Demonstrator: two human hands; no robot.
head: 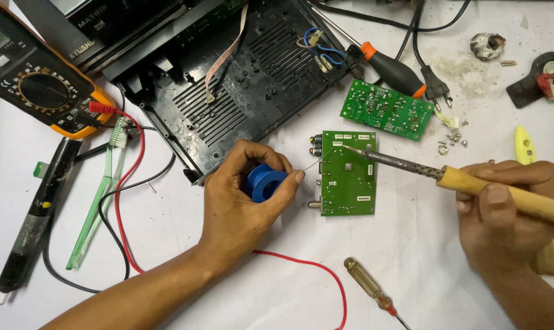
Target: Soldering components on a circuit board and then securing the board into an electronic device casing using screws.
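Observation:
My left hand (243,195) grips a blue spool of solder wire (266,182), and a thin strand runs from it toward the green circuit board (348,183) at the table's centre. My right hand (503,211) holds a soldering iron (472,182) by its wooden handle. The iron's metal tip rests at the board's upper edge, near the red and white jacks (314,145). The board lies flat between my two hands.
A second green board (387,110) lies above. A black plastic casing (246,73) and a yellow multimeter (39,79) with red and black leads sit at upper left. Also present: green toothbrush (97,201), black pen tool (39,214), two screwdrivers (387,67) (368,287), loose screws (451,140).

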